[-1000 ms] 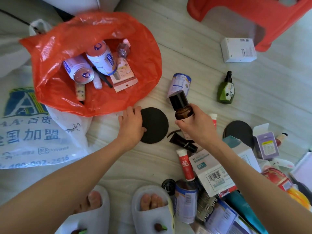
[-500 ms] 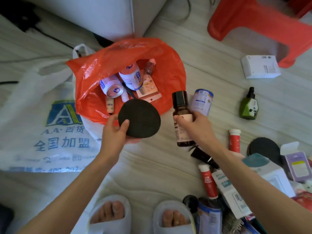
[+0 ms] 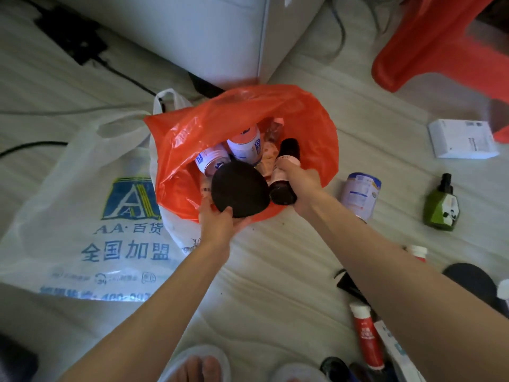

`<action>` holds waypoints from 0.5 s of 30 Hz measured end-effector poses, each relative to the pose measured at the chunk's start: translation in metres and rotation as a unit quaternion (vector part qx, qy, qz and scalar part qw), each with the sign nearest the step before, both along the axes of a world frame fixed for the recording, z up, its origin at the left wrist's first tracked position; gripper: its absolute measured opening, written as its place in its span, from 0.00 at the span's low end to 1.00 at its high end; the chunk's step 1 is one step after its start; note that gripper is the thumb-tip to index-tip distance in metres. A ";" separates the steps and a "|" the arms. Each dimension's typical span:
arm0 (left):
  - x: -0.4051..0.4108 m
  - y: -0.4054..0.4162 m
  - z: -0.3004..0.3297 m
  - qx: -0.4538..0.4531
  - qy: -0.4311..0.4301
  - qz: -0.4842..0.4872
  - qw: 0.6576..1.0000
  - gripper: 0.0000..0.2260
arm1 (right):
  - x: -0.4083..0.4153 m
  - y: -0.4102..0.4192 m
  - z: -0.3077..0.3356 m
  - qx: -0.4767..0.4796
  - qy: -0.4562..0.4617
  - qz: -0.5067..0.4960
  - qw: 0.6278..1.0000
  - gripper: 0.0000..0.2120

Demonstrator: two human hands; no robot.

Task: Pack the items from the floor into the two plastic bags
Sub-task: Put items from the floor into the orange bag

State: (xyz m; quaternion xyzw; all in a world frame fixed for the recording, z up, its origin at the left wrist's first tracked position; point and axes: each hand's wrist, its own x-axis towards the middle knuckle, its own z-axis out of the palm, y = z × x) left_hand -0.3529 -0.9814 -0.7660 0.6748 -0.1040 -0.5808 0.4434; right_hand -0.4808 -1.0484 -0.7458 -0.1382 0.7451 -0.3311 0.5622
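Both my hands have swung over the red bag [image 3: 311, 125]: left hand [image 3: 220, 224] pinches the black disc [image 3: 239, 193], right hand [image 3: 301, 186] grips the brown bottle [image 3: 283, 172] cap-first, ready to drop.

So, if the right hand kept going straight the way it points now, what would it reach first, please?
The right hand, gripping the brown bottle cap-first, points into the orange bag. It would probably meet the white cans there first, though depth is unclear.

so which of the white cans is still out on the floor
The can lying right of the orange bag, beside the right forearm. The other two cans are already inside that bag.
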 end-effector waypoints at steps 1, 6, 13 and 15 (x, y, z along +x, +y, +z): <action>-0.002 -0.003 -0.003 0.021 0.003 0.011 1.000 0.23 | 0.003 -0.001 -0.002 -0.008 0.001 -0.011 1.000 0.27; -0.005 -0.005 -0.004 0.050 -0.031 -0.051 0.997 0.08 | 0.001 -0.008 -0.003 -0.049 -0.049 -0.023 0.997 0.13; 0.017 0.024 0.002 0.059 -0.148 -0.146 0.976 0.09 | -0.020 0.031 -0.012 -0.061 0.107 0.102 0.987 0.12; 0.024 0.035 0.009 0.029 -0.219 -0.139 0.965 0.08 | -0.033 0.038 -0.016 -0.034 0.142 0.100 0.984 0.18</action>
